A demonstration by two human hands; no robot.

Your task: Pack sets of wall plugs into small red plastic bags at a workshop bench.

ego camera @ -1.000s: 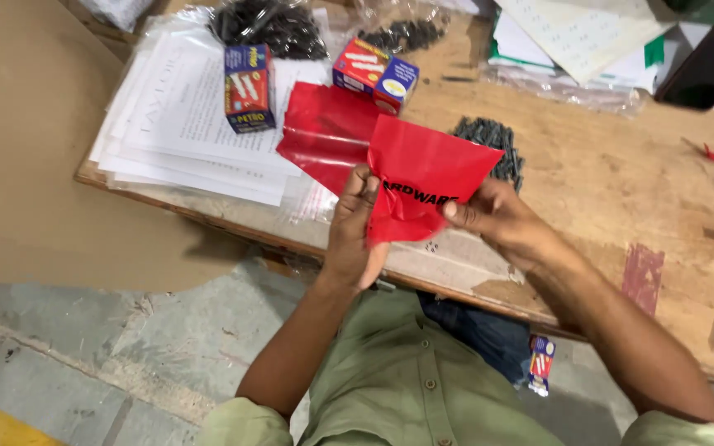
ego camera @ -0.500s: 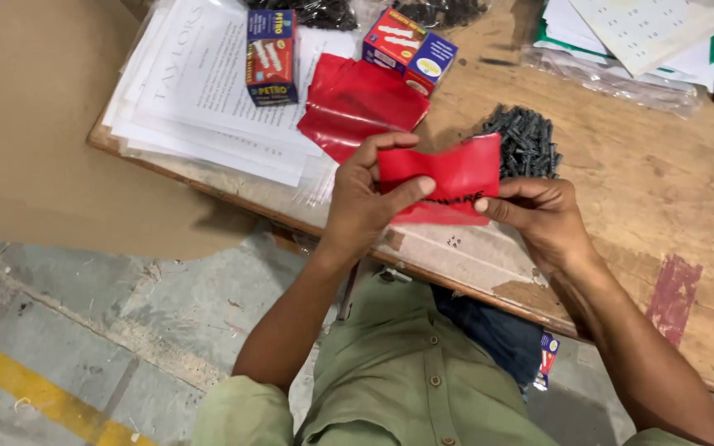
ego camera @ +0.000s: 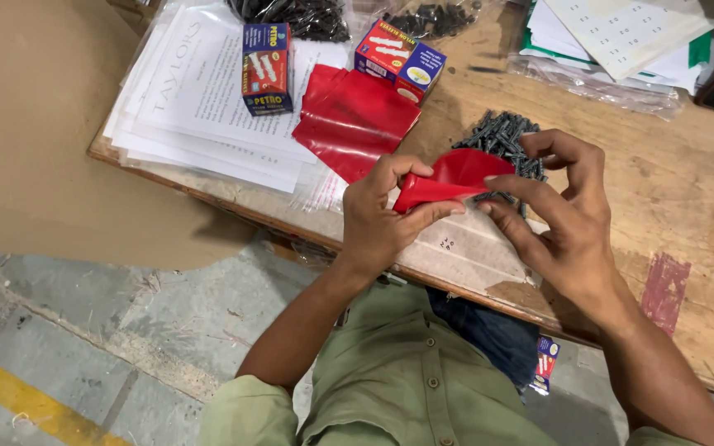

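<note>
My left hand (ego camera: 382, 216) pinches a small red plastic bag (ego camera: 449, 176) by its left end, thumb on top. My right hand (ego camera: 557, 216) touches the bag's right side with its fingertips and holds its mouth apart. The bag hangs just above the wooden table (ego camera: 621, 173), in front of a pile of dark screws (ego camera: 502, 136). A stack of flat red bags (ego camera: 350, 116) lies on the table just behind my left hand.
Two small printed boxes (ego camera: 267, 68) (ego camera: 398, 59) stand behind the red stack. White papers in plastic sleeves (ego camera: 200, 107) lie at the left. Clear bags of dark screws (ego camera: 299, 15) sit at the back, more papers (ego camera: 621, 33) at the back right. Brown cardboard (ego camera: 35, 132) covers the floor at left.
The red bag was held flat and spread out; now it is folded down into a narrow shape between both hands, with my right fingers working its mouth open near the screw pile.
</note>
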